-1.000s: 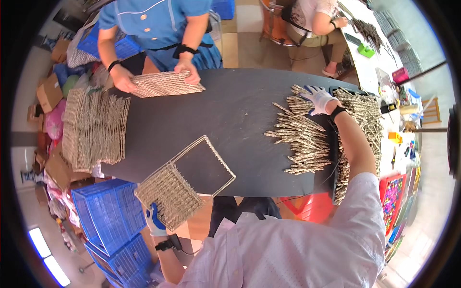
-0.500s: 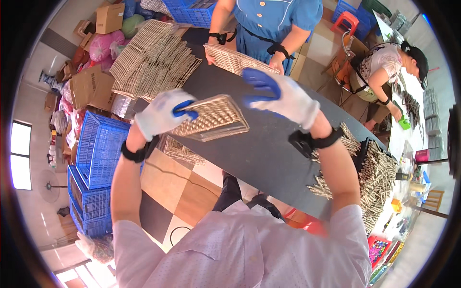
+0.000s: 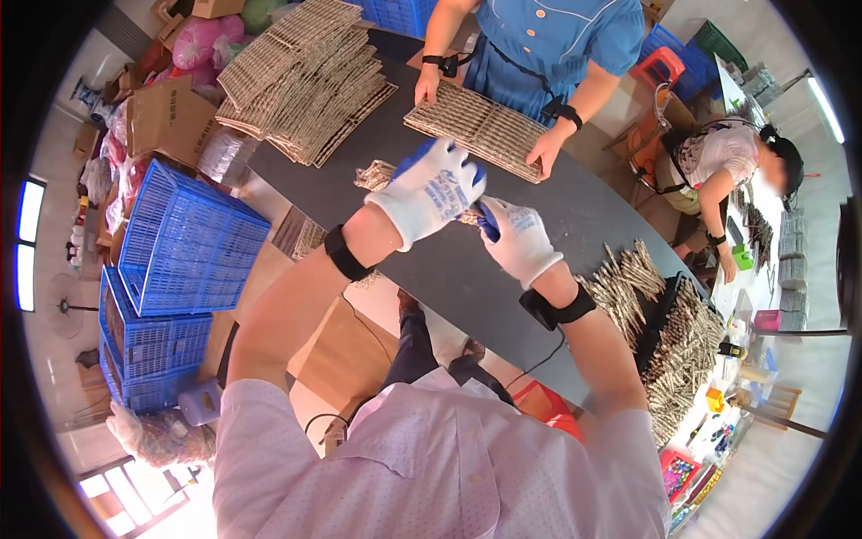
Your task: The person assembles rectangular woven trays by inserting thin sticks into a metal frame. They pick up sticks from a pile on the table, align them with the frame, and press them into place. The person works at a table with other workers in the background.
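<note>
A woven tan panel point(image 3: 373, 175) is tilted nearly edge-on above the dark grey table point(image 3: 449, 278), mostly hidden by my gloves. My left hand point(image 3: 435, 189), in a white glove with blue finger fronts, lies over its middle with fingers bent around it. At the panel's right end my gloved right hand point(image 3: 521, 235) is closed, thumb and fingers pinching it. Across the table, a person in blue holds another flat woven panel point(image 3: 478, 130) with both hands, close to my left fingertips.
Similar panels form a tall, slanting stack point(image 3: 310, 85) at the table's far left. Twisted woven strips point(image 3: 678, 364) are heaped on the right, around a black tray. Blue plastic crates point(image 3: 184, 242) stand to the left. Another person point(image 3: 709, 166) sits at a white table.
My right hand has come down and left onto the panel, from open to closed. The panel has turned from slanted to nearly edge-on. The other person's panel now shows flatter.
</note>
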Available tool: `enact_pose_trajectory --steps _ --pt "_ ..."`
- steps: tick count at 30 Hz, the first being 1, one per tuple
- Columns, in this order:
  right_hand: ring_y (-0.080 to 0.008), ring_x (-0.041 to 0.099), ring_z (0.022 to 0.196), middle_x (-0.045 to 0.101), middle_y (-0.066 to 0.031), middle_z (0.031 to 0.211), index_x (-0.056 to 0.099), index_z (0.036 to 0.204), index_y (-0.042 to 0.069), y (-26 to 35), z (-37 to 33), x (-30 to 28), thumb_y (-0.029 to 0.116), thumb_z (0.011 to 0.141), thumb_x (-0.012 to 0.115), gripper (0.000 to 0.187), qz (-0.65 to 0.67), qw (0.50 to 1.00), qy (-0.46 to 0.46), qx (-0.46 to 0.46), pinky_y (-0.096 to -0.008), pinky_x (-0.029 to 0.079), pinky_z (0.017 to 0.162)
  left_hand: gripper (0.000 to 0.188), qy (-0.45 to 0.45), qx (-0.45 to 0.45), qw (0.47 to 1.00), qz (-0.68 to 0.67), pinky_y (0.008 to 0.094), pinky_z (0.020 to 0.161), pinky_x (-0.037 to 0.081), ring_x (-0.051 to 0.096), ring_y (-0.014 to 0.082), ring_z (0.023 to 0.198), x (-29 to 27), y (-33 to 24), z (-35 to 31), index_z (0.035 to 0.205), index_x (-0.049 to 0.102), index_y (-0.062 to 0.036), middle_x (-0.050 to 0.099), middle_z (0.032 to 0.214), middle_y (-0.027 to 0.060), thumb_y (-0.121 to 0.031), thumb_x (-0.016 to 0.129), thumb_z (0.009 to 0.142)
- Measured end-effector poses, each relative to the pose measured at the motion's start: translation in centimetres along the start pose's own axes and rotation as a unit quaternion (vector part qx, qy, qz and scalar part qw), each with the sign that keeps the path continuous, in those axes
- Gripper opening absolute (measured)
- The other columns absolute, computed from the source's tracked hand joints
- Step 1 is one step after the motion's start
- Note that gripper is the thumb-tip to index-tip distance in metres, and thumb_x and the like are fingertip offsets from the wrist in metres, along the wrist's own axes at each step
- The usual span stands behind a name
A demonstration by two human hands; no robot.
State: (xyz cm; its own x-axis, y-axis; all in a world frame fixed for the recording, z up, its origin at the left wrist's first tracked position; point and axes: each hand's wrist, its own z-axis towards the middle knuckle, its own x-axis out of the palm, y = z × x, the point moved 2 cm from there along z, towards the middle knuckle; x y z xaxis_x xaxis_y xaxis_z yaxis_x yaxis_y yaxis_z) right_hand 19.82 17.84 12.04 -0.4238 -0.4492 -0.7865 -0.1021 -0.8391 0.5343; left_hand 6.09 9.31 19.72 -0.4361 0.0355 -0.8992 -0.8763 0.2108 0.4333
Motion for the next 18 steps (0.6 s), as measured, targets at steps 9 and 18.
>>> enact_pose_trajectory --steps 9,18 --pt "-0.0384 0.066 0.091 0.067 -0.0214 0.101 0.058 0.124 0.003 -4.8 -8.1 1.3 0.003 0.083 0.060 0.041 0.140 0.969 -0.120 0.164 -0.0396 0.053 0.079 0.061 -0.258 -0.468 0.515 -0.671 0.0357 0.097 0.048 0.057 0.0260 0.114 12.8 -7.6 -9.1 0.128 0.056 -0.0054 0.062 0.120 0.0116 -0.006 0.081 0.073" --pt "-0.0311 0.066 0.085 0.068 -0.0161 0.098 0.057 0.125 0.002 -10.8 -18.9 10.9 0.002 0.085 0.060 0.040 0.243 0.910 -0.061 0.332 -0.0375 0.052 0.079 0.073 -0.153 -0.285 0.351 -0.879 0.0301 0.100 0.049 0.057 0.0166 0.117 20.9 -10.7 -4.7 0.143 0.042 -0.0025 0.055 0.133 0.0083 0.018 0.062 0.075"
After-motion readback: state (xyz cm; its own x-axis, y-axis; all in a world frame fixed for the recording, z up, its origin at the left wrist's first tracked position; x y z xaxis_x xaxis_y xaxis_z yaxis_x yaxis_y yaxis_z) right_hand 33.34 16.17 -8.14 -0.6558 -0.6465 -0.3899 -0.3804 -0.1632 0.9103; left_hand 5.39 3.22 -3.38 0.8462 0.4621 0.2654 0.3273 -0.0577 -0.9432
